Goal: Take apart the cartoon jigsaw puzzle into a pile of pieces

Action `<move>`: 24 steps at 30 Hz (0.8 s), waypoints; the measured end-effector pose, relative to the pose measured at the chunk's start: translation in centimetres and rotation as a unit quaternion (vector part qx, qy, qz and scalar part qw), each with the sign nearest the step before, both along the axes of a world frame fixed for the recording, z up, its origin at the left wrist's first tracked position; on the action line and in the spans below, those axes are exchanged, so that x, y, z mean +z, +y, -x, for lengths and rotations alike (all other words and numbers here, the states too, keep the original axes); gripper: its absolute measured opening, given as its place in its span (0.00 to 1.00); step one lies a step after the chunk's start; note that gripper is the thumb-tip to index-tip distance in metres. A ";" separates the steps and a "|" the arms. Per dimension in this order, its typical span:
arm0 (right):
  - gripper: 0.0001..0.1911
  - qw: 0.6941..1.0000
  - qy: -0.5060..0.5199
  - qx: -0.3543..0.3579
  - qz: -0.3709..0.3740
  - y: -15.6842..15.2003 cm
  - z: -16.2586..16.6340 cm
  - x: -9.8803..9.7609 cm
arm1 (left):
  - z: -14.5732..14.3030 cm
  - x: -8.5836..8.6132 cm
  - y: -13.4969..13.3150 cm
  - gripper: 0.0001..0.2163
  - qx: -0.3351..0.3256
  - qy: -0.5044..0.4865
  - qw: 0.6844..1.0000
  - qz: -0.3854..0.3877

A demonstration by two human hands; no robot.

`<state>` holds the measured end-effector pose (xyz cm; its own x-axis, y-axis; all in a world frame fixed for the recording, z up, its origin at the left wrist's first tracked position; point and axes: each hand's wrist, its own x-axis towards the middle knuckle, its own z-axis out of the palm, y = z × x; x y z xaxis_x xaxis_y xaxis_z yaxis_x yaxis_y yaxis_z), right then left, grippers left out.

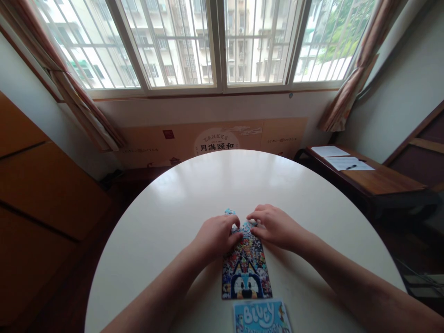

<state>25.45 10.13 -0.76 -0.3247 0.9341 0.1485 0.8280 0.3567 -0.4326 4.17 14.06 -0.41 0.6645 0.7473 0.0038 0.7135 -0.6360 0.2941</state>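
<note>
Far L: wood cabinet, then the white round table w/ the work on it, approx. mid, near side. L hand is at the upper L of the pic panel, prob. a jigsaw; fingers curled, thumb & index slightly apart, can't tell if anything's pinched. Just beyond its knuckles, a small lt-blue piece lies on the table, apart from the panel as far as I can see. Panel: lower & mid parts look joined, w/ blue dog's head at bottom & crowded figs above; top edge, by the fingers, looks uneven, partly hidden. So I'd judge it mostly done, w/ only the top strip left; exact no. of pcs unclear. Blue "Bluey" card or box sits just below the panel, cut off by the frame. R hand at panel's upper R: thumb & index part-spread, can't tell if they've got a pc. Far R: papers on a wood side table.
</note>
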 end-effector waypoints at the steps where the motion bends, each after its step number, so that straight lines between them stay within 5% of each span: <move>1: 0.15 1.000 0.004 -0.003 0.000 0.0 0.1 -0.1 | 0.0 -0.1 0.0 0.09 0.003 0.001 1.000 0.000; 13: 0.20 0.998 0.053 -0.025 0.000 0.3 0.5 -1.4 | -0.5 0.2 -0.5 0.08 0.044 0.003 0.999 0.010; 24: 0.30 0.983 0.155 -0.030 0.093 0.8 0.3 -1.2 | -0.6 0.2 -0.6 0.08 0.051 0.006 0.999 0.009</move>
